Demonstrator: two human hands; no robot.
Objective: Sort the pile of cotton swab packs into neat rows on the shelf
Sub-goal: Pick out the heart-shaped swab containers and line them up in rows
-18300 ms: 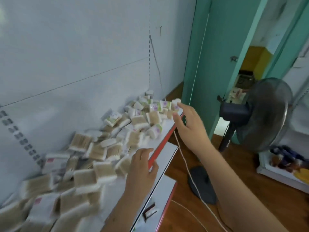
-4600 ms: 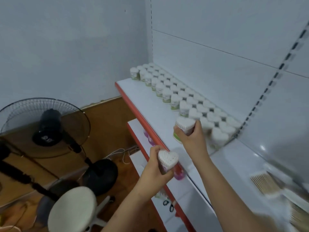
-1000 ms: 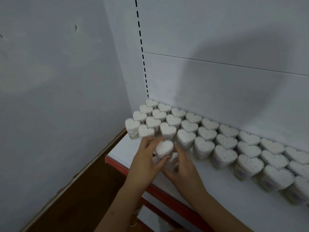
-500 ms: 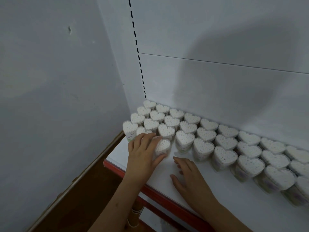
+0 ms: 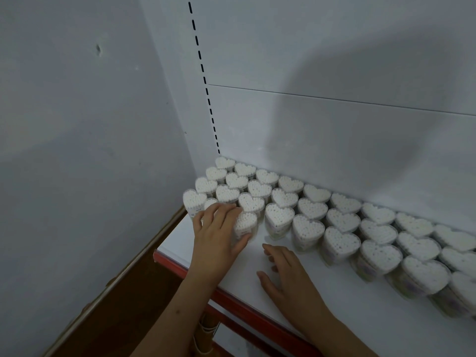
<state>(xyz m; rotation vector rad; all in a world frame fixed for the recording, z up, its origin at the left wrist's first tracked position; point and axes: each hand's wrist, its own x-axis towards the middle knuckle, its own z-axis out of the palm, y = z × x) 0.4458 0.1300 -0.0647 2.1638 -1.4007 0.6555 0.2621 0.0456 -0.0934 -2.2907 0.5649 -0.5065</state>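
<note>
Left hand (image 5: 219, 235) has its grip curled around a heart-shaped pack (image 5: 246, 224) at the front left of the rows on the shelf (image 5: 347, 302), right hand (image 5: 286, 273) relaxed and empty beside it; a hard shove risks toppling the tightly packed neighbours.

The shelf (image 5: 347, 305) is a white, flat board with a red front edge, set into a corner against a white back panel. Heart-shaped cotton swab packs (image 5: 340, 220) stand upright on it in diagonal rows along the back panel, each touching its neighbours, swab tips facing up. The rows run from the corner toward the right edge of view. The front strip of the shelf surface is bare.
</note>
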